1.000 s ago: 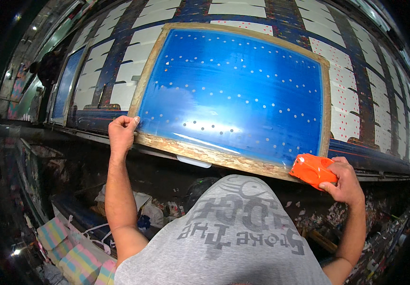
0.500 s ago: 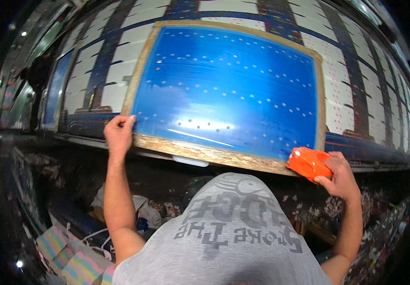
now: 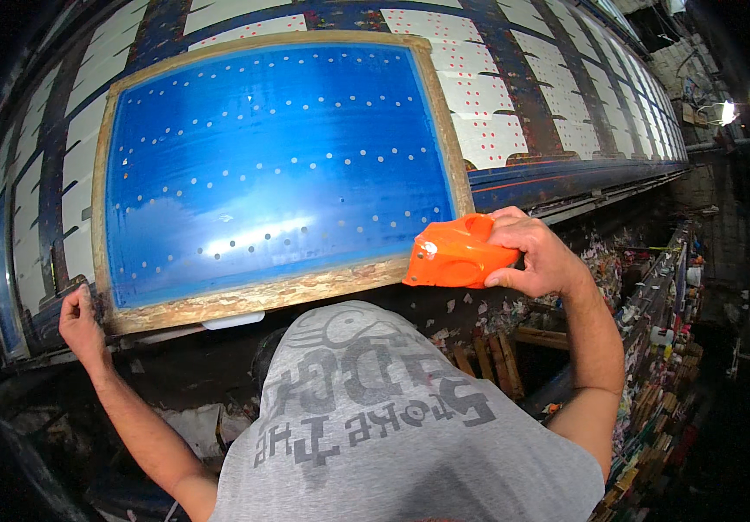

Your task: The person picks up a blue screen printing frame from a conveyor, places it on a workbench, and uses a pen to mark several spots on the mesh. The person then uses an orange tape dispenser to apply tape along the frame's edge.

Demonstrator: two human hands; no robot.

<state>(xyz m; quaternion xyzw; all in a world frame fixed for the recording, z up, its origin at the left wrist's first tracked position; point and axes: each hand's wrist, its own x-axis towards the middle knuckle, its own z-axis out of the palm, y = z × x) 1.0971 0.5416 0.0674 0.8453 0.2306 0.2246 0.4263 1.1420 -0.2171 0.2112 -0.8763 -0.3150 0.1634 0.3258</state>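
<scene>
A screen-printing frame (image 3: pixel 253 303) with wooden edges and blue mesh (image 3: pixel 279 130) lies on the long table. Rows of pale dots run across the mesh. My left hand (image 3: pixel 82 326) is by the frame's near left corner, fingers curled in. What they hold, if anything, is hidden, and I cannot tell whether they touch the wood. At the near right corner, my right hand (image 3: pixel 533 254) grips a cut-open orange plastic container (image 3: pixel 453 252), thumb in front and fingers behind. The container tilts over the corner and hides it; its inside does not show clearly.
White panels (image 3: pixel 462 83), some with red dots, lie in rows on the dark table beyond the frame. A table rail (image 3: pixel 583 193) runs off to the right. Below, the floor is littered with scraps, and wooden pieces (image 3: pixel 498 361) lie there. A pale thing (image 3: pixel 234 321) juts from under the near edge.
The view has turned right, so the frame appears further left. My left hand has moved off the frame's corner to just outside it. My right hand still holds the orange container at the right corner.
</scene>
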